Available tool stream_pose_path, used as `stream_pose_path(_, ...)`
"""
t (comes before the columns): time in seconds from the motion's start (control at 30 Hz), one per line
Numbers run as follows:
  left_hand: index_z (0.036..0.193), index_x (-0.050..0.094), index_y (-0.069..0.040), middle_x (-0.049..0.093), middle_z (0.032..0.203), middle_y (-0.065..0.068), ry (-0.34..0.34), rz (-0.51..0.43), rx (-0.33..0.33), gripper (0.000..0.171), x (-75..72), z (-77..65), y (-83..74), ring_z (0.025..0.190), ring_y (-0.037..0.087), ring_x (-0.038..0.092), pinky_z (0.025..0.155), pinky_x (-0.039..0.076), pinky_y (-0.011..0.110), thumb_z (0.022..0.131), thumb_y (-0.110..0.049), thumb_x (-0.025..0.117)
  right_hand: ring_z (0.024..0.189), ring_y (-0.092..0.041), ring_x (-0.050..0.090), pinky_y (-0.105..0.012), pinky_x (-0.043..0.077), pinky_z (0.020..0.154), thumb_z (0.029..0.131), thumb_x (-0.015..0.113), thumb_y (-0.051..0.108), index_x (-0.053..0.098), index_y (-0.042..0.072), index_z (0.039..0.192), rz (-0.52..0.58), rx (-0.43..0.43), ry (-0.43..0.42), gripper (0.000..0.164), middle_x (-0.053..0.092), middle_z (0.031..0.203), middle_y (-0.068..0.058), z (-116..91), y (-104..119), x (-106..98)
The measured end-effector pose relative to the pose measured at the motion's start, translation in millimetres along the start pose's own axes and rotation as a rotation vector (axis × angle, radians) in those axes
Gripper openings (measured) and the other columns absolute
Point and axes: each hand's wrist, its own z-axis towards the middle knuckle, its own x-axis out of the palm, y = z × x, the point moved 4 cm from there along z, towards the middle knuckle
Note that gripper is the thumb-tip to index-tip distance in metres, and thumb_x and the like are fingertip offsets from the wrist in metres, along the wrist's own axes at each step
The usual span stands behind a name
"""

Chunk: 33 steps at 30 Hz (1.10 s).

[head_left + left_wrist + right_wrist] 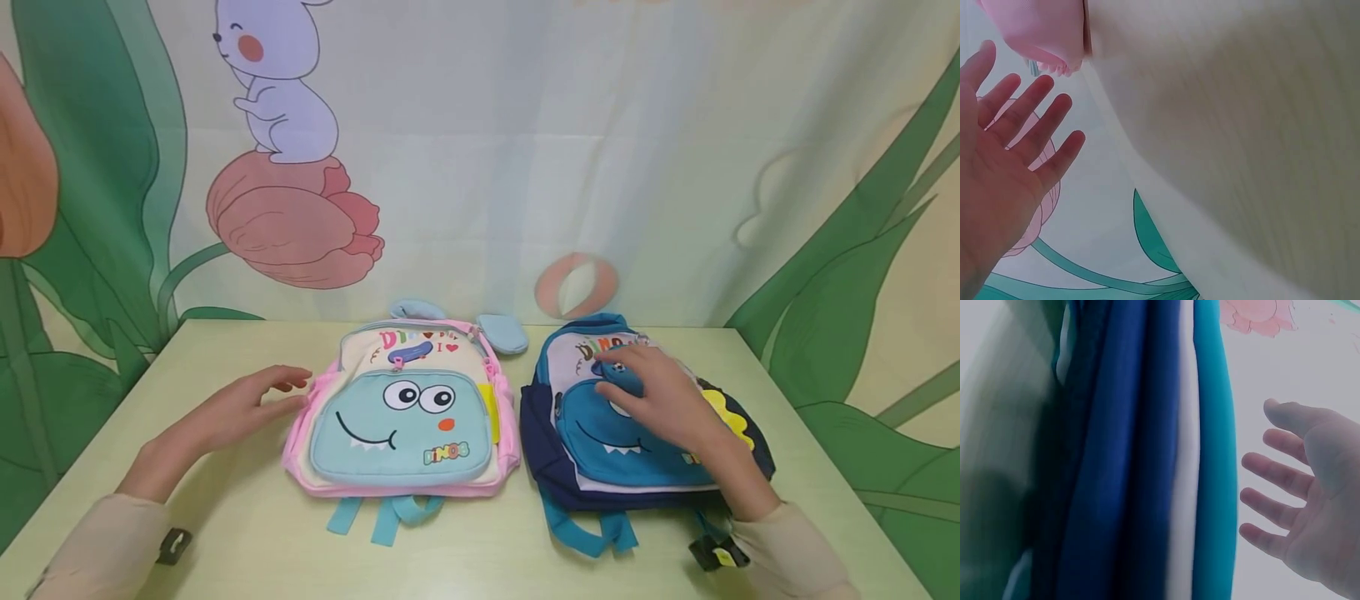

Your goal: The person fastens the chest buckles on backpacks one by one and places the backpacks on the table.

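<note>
Two children's dinosaur backpacks lie front side up, side by side on a table. The pink and light-blue backpack (401,425) is at the left, its front pocket printed with eyes and a smile. At the right lies the navy and teal backpack (600,450), partly hidden by the right arm. My left hand (258,396) is at the pink backpack's left edge with fingers extended; its palm (997,169) holds nothing in the left wrist view. Over the navy backpack's upper front hovers my right hand (652,387), fingers spread, empty in the right wrist view.
The pale wooden table (240,533) reaches back to a curtain (465,167) printed with a rabbit, flowers and leaves. Teal straps (577,537) stick out below both backpacks toward the front. A black buckle (718,552) lies near the right sleeve.
</note>
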Motion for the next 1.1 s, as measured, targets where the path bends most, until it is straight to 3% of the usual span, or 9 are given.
stream_pose_path(0.13,0.142,0.052,-0.011,0.059,0.136,0.014,0.005,-0.008,0.009,0.057,0.4,-3.2,-1.5,0.124,0.036,0.053,0.099,0.044,0.062,0.098,-0.046,0.059,0.129,-0.034,0.052,-0.058,0.041,0.106,0.095,0.067,0.036,0.062,0.015,0.133,0.014,-0.030,0.008,0.044,0.063,0.133,-0.010,4,8,6)
stream_pose_path(0.4,0.142,0.053,-0.014,0.058,0.137,0.012,0.012,-0.020,0.002,0.056,3.3,-5.3,1.7,0.124,0.035,0.053,0.100,0.043,0.062,0.097,-0.048,0.059,0.131,-0.033,0.052,-0.057,0.042,0.107,0.093,0.068,0.038,0.061,0.018,0.135,-0.014,-0.036,0.048,0.047,0.060,0.138,-0.009,10,25,18)
stream_pose_path(1.1,0.141,0.053,-0.019,0.059,0.137,0.007,0.036,-0.069,0.005,0.054,12.5,-7.4,7.5,0.123,0.033,0.055,0.102,0.043,0.061,0.097,-0.049,0.059,0.119,-0.025,0.059,-0.050,0.048,0.102,0.092,0.069,0.040,0.062,0.022,0.134,-0.017,-0.122,0.139,0.046,0.066,0.127,-0.002,24,71,49)
